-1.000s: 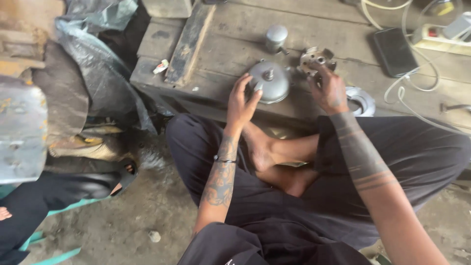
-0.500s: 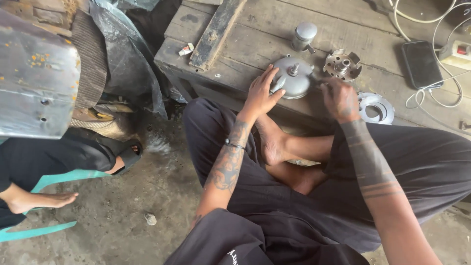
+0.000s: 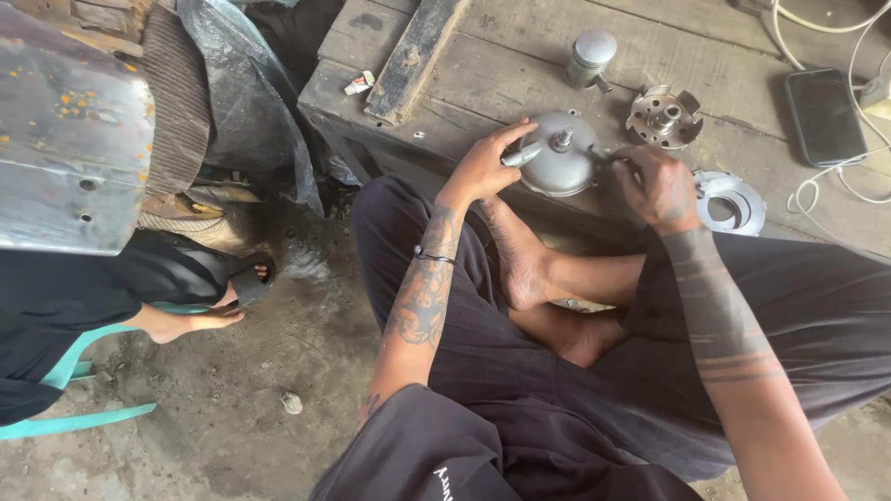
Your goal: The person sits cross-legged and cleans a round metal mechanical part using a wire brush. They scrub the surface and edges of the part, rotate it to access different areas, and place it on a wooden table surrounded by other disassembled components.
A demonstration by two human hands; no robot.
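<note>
While the domed metal housing (image 3: 560,158) sits at the near edge of the wooden platform (image 3: 501,70), it is gripped on both sides — the left hand (image 3: 481,170) is curled about its left rim, the right hand (image 3: 655,186) closed on its right edge. A finned hub (image 3: 665,116) and flat ring (image 3: 732,201) lie just beside — a small canister (image 3: 592,54) farther back.

Rough repair workshop, floor-level. Low worn plank counter (image 3: 520,70) w/ loose machined metal parts: domed housing (image 3: 560,169), slotted hub (image 3: 665,115) at 1 o'clock, flat ring (image 3: 733,199). Dirt-stained concrete floor (image 3: 251,371), plastic sheeting (image 3: 246,111) and dented metal panel (image 3: 70,139) at 9–10 o'clock.
</note>
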